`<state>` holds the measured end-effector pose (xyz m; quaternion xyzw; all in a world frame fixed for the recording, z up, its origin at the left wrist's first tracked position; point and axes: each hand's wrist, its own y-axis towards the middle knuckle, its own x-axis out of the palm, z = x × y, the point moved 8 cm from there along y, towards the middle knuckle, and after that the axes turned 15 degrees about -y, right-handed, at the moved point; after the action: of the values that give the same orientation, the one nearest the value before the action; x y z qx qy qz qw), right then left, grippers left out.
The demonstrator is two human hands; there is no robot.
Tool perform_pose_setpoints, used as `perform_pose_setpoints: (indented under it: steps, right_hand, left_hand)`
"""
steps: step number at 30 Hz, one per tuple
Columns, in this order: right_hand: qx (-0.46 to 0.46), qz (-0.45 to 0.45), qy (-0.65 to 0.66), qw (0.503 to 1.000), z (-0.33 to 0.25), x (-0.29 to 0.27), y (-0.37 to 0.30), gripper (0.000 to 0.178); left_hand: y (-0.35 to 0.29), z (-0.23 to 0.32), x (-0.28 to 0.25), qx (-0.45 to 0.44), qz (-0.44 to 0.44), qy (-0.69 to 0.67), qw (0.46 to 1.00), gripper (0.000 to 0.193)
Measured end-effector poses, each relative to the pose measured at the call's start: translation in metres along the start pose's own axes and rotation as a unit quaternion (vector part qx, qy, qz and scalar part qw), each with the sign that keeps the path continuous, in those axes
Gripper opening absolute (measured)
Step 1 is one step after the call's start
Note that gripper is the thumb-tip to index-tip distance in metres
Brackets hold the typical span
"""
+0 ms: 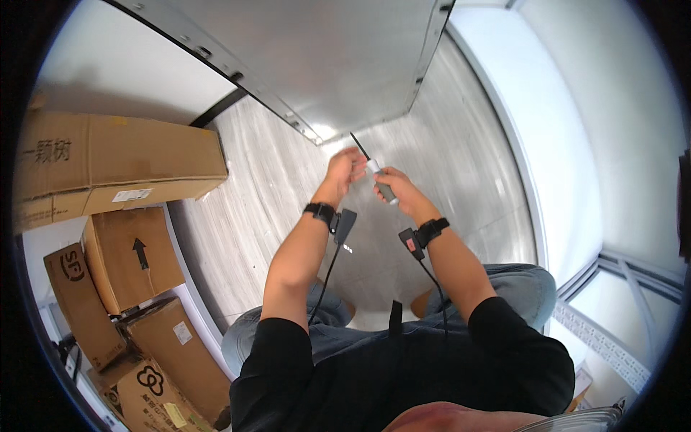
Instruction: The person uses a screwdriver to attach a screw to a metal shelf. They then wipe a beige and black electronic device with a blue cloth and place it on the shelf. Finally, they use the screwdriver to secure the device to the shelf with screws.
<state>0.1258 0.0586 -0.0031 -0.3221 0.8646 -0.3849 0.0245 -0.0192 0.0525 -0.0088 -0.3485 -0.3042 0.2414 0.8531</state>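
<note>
Grey tiled floor, both hands gripping screwdriver (pixel 376 175), left hand (pixel 346 169) at shaft, right hand (pixel 398 189) on handle.

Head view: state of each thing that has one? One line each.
screwdriver: held in both hands, shaft pointing up and away
left hand: closed on the shaft near the handle
right hand: gripped around the grey handle
cardboard boxes: closed, stacked at the left
metal panel: lying on the floor ahead
wrist devices: strapped on, cables hanging

Cardboard boxes (pixel 122 237) stacked left; grey metal panel (pixel 317 57) ahead; pale floor (pixel 252 201).
</note>
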Motion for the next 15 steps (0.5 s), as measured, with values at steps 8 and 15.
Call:
perform_pose_setpoints:
  steps: [8, 15]
  right_hand:
    - [0.021, 0.013, -0.008, 1.000, -0.067, -0.007, -0.099, 0.025]
    - [0.054, 0.055, -0.077, 0.994, -0.184, -0.006, -0.284, 0.027]
  left_hand:
    - [-0.096, 0.027, 0.063, -0.039, -0.047, -0.016, 0.998, 0.034]
    - [-0.279, 0.108, 0.149, -0.074, -0.114, 0.074, 0.988, 0.034]
